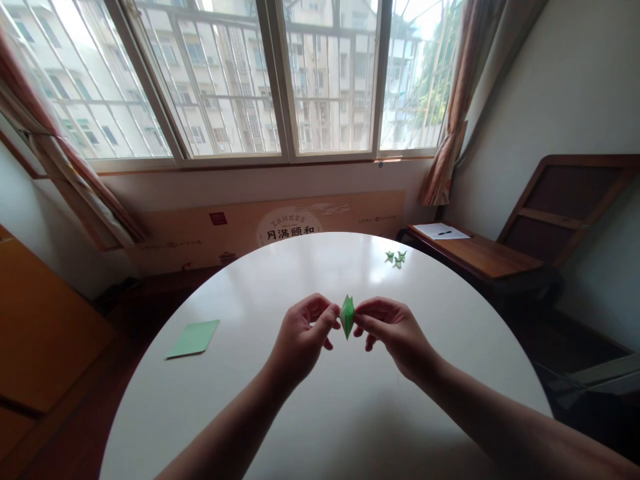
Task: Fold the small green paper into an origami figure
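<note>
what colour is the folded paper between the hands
Green. The folded paper is pinched by the left hand and right hand, clearest in the head view.

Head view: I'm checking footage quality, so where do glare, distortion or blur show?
In the head view, the window is blown out by daylight and mirrored as pale glare on the white table; wide-angle distortion bows the window frames outward; the folded green paper, pinched between the left hand and right hand, looks sharp.

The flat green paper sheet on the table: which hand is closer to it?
Left. The left hand sits right of the green sheet, not touching; the right hand is farther right, past the folded green paper both pinch.
</note>
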{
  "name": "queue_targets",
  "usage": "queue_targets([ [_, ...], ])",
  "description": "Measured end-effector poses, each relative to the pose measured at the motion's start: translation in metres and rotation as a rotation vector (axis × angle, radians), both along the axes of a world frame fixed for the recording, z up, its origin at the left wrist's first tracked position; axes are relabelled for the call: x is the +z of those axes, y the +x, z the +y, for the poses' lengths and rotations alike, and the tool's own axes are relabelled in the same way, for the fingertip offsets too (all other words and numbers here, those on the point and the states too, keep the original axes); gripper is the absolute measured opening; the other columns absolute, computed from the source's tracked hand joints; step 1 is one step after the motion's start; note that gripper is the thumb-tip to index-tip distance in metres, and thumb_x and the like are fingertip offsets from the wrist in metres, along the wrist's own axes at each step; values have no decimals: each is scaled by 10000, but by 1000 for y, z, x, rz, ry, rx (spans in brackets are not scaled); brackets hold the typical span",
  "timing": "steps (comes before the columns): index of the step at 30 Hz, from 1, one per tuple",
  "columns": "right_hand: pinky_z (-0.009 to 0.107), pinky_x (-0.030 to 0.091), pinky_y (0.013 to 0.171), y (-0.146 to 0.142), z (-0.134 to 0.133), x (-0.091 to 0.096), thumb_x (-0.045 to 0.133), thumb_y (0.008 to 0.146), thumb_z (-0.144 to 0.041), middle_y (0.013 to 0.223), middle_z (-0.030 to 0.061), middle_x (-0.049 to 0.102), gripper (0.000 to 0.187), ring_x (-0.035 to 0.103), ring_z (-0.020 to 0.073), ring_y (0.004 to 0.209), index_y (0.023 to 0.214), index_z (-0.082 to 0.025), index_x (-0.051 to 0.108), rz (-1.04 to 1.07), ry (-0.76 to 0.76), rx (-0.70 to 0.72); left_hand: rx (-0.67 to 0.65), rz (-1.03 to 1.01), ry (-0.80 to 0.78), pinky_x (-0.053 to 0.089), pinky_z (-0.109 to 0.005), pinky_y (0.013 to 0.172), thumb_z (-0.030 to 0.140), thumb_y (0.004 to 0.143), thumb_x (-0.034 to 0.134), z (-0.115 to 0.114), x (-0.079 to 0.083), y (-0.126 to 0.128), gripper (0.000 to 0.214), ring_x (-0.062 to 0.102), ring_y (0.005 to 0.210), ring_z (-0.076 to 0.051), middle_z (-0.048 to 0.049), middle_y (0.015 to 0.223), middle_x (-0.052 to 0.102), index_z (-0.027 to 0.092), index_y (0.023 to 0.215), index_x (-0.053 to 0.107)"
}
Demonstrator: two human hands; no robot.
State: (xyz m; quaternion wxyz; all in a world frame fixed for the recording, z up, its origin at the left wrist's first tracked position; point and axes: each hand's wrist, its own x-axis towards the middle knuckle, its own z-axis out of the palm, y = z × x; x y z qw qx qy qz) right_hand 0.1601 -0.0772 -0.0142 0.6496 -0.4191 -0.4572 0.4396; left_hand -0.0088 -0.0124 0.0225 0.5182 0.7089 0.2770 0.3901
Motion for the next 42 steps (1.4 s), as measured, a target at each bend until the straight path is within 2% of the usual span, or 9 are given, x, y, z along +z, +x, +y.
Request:
queue_targets([
  [3,214,502,452,1,0,1,836,763,-343,766,49,751,195,687,170,643,855,-188,762,35,-21,5,-37,-63,-98,499,-199,412,375,794,752,1,0,0,273,640,628,-165,-11,668,661,172,782,570],
  [6,211,499,457,0,0,3,841,757,-340,747,47,745,196,683,167,645,850,-185,766,41,-27,20,-62,-75,-122,490,-185,408,330,750,803,3,-2,1,269,646,623,-163,-14,657,677,161,799,600],
  [12,213,499,444,-1,-1,3,832,752,-302,734,43,746,167,684,169,630,834,-177,758,23,20,6,0,-101,-120,492,-184,413,263,707,825,0,-4,3,234,627,587,-146,-1,627,663,152,755,625],
  [18,204,524,449,-1,0,-2,796,774,-235,760,30,742,116,679,155,633,861,-182,741,5,61,-20,113,-68,-24,493,-195,421,250,712,805,-7,-6,7,201,607,574,-136,0,658,657,155,749,632],
  [27,211,534,455,-6,0,-1,838,760,-369,773,34,720,301,657,163,682,962,-188,706,73,-25,18,215,-109,82,492,-202,480,257,769,767,-11,-16,12,154,644,627,-144,0,695,669,168,775,641],
  [34,212,532,472,-6,0,-1,816,773,-437,784,71,722,309,667,173,711,889,-154,773,43,-109,81,235,-123,108,494,-199,497,264,783,768,-10,-21,12,147,659,646,-143,-2,741,691,176,809,653],
  [42,211,523,467,-5,-1,-1,815,777,-413,734,61,729,273,677,166,655,862,-156,779,-10,-80,78,221,-31,267,515,-189,508,229,818,726,-11,-21,8,106,687,723,-158,-17,805,714,187,907,684],
])
